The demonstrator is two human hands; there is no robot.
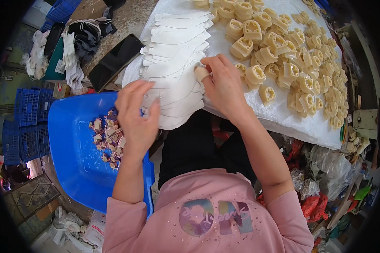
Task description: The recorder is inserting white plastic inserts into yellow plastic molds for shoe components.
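Note:
A row of overlapping white flat cut pieces (175, 69) with curved edges lies along the left part of a white-covered table, reaching over its near edge. My left hand (135, 111) is at their lower left edge, with thumb and fingers apart. At their right edge is my right hand (223, 86), its fingers curled in toward the thumb. A beige cover (202, 74) sits at that thumb. Whether anything is pinched between these fingertips is hidden. Many cream-coloured hollow moulded parts (268, 55) are heaped on the table's right side, close to my right hand.
Left of my legs stands a blue plastic tub (76, 168) with shiny pinkish-metallic small parts (109, 139) inside. A black phone (114, 63) lies at the table's left. Blue crates (27, 114) are stacked further left. Plastic bags (329, 168) and scraps crowd the right side.

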